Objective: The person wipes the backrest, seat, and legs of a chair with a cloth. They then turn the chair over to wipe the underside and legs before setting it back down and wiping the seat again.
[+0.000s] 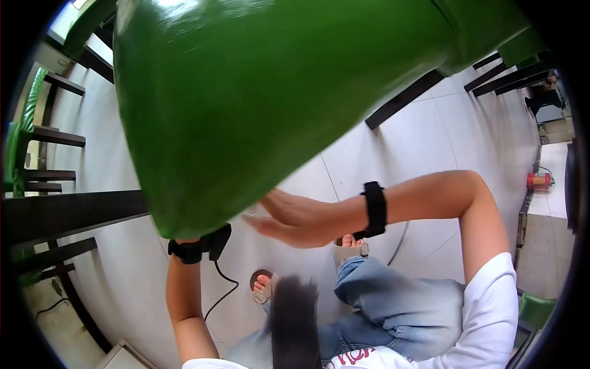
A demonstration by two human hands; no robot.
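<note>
A large glossy green covered surface (pixel 246 111) fills the upper middle of the head view and narrows to a corner at the lower left. My right hand (pixel 295 220) is at its lower edge, fingers stretched and partly apart, some fingertips hidden by the green cover. A black strap (pixel 374 209) is round the right wrist. My left hand is hidden beneath the green corner; only the wrist with a black band (pixel 188 251) shows. Beside that wrist is a black device (pixel 219 241) with a cable hanging from it.
Dark table or bench legs (pixel 404 98) stand on the pale tiled floor (pixel 430 129). A dark beam (pixel 74 215) runs in from the left. A red fire extinguisher (pixel 539 179) is at the far right. My sandalled feet are below.
</note>
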